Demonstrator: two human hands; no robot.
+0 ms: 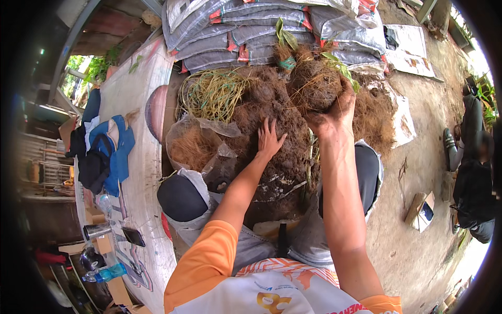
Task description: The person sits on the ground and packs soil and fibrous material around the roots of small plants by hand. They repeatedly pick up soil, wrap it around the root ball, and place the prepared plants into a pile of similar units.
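My right hand (340, 114) grips a round root ball wrapped in brown fibre (317, 85), with green leaves (340, 66) showing at its far right side. Fingers apart, my left hand (270, 140) rests on or just over a heap of dark, moist soil and fibre (290, 145); contact is hard to tell. Behind the held ball stands another fibre-wrapped plant (283, 53) bound with green string. Left of the heap lie a tangle of yellow-green plastic string (213, 94) and a clear plastic bag (188, 145) of brown fibre.
Stacked grey sacks (251, 35) block the far side. Loose brown fibre (372, 117) lies on the right. A painted board surface (145, 188) at left carries clothing (111, 149), a phone (133, 236) and a water bottle (106, 272). Another person (472, 188) is at the far right.
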